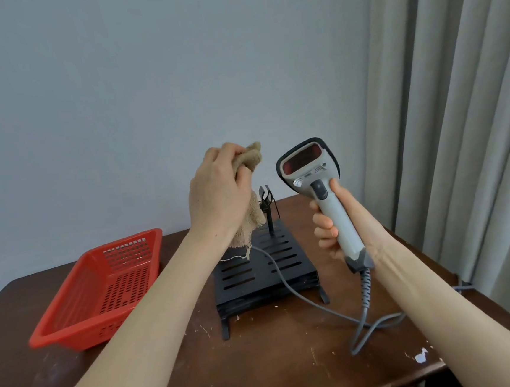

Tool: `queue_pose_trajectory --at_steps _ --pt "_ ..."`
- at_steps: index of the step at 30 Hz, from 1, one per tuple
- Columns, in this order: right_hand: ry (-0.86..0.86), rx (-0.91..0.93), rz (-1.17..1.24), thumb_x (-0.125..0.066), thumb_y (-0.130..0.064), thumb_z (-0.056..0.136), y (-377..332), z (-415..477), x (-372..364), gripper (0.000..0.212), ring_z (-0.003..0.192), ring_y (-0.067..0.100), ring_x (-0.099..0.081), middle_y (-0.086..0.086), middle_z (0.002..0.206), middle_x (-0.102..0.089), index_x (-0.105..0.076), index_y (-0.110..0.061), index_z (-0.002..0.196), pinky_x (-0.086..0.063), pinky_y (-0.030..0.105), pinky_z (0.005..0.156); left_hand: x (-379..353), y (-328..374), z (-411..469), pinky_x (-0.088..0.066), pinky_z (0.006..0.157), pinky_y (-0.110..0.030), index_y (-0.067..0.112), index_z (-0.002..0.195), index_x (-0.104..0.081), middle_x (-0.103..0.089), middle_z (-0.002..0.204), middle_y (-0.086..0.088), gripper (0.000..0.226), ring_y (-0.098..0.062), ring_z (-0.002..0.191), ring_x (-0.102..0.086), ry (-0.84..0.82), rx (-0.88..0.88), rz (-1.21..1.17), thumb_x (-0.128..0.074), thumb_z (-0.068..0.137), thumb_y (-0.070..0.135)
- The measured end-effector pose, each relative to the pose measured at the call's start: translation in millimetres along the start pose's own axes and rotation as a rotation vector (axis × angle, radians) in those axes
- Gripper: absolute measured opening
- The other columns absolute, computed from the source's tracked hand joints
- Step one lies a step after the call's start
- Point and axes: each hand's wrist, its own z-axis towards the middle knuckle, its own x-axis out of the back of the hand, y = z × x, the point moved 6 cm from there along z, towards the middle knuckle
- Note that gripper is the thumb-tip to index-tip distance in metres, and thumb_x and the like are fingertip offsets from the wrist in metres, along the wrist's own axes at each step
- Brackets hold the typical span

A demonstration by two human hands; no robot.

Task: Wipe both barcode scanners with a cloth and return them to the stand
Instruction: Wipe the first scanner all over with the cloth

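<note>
Your right forearm (pixel 442 300) leads up to your right hand (pixel 328 230), which is wrapped round the handle of a grey barcode scanner (pixel 310 170) and holds it upright. Just left of it, not touching, your left hand (pixel 216 193) clutches the bunched cloth (pixel 249 160). Below and between your hands the black stand (pixel 260 273) holds no scanner. A second scanner is not in view. Most likely, wiping this one, the other, and both returns remain.
</note>
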Motion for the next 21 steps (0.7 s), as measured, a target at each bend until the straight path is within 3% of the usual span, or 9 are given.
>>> queue_pose_trajectory --at_steps 5,8,13,18,21 --pt "-0.005 -0.007 -0.012 -0.055 -0.058 0.078 2 3 -4 0.044 0.035 0.006 -0.043 -0.002 0.049 -0.047 -0.054 -0.014 0.078 -0.037 0.016 0.034 5 27 -5 -0.042 0.06 -0.029 0.016 0.1 -0.06 -0.061 0.1 0.003 0.018 -0.017 0.075 -0.058 0.101 -0.133 -0.034 -0.052 0.085 0.01" --pt "-0.006 -0.016 -0.028 -0.055 -0.058 0.077 5 3 -6 0.044 0.036 0.006 -0.043 -0.002 0.05 -0.046 -0.054 -0.014 0.077 -0.037 0.015 0.035 -8 38 -10 -0.047 0.058 -0.028 0.016 0.099 -0.066 -0.055 0.105 0.002 0.02 -0.014 0.074 -0.057 0.057 -0.16 -0.035 -0.058 0.081 0.01" --pt "0.003 -0.015 -0.074 -0.053 -0.058 0.078 6 1 -7 0.045 0.036 0.007 -0.042 -0.001 0.05 -0.046 -0.053 -0.013 0.075 -0.037 0.016 0.035 -21 42 -15 -0.038 0.058 -0.011 0.02 0.105 -0.068 -0.051 0.108 0.008 0.024 -0.005 0.082 -0.053 -0.017 -0.088 -0.109 -0.06 0.083 0.015" --pt "0.013 -0.018 -0.14 -0.056 -0.06 0.074 3 1 -7 0.047 0.037 0.007 -0.042 -0.001 0.051 -0.046 -0.053 -0.013 0.069 -0.037 0.017 0.034 -22 50 -8 -0.038 0.062 -0.012 0.025 0.105 -0.069 -0.047 0.103 0.014 0.023 0.0 0.082 -0.047 -0.056 -0.054 -0.176 -0.057 0.087 0.017" --pt "0.024 0.006 -0.188 -0.056 -0.06 0.074 -1 1 -4 0.047 0.038 0.008 -0.043 0.0 0.051 -0.048 -0.053 -0.013 0.071 -0.038 0.018 0.036 -21 51 -5 -0.045 0.069 -0.022 0.026 0.105 -0.069 -0.044 0.1 0.016 0.024 -0.003 0.082 -0.049 -0.104 -0.083 -0.19 -0.054 0.088 0.015"
